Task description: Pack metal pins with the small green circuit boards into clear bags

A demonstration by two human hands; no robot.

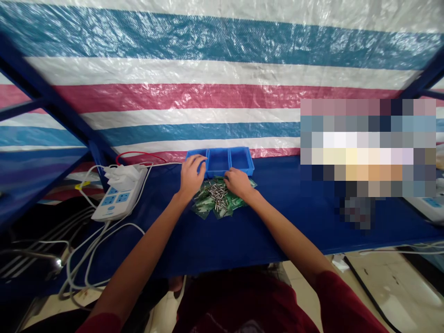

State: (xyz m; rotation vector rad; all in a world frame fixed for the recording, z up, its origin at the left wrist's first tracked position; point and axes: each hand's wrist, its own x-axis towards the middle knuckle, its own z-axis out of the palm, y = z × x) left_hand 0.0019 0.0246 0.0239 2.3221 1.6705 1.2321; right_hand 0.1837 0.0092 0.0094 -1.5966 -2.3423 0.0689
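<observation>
My left hand (193, 173) is over the front of the left blue bin (196, 151), fingers stretched and thumb apart, with nothing seen in it. The hand hides much of that bin. Curled fingers of my right hand (239, 183) touch the right edge of a pile of small metal pins or screws (218, 196). Whatever those fingertips hold is hidden. Under and around the pile lie green-tinted clear plastic bags (204, 207). Beside the left bin stand a middle blue bin (218, 173) and a right blue bin (242, 161), joined in a row behind the pile.
A white power strip (114, 203) with plugs and trailing cables (93, 249) lies on the blue tabletop (166, 247) at left. Striped plastic sheeting (208, 97) hangs behind the bins. Blue frame posts (57, 106) rise at the sides. A pixelated area covers the right.
</observation>
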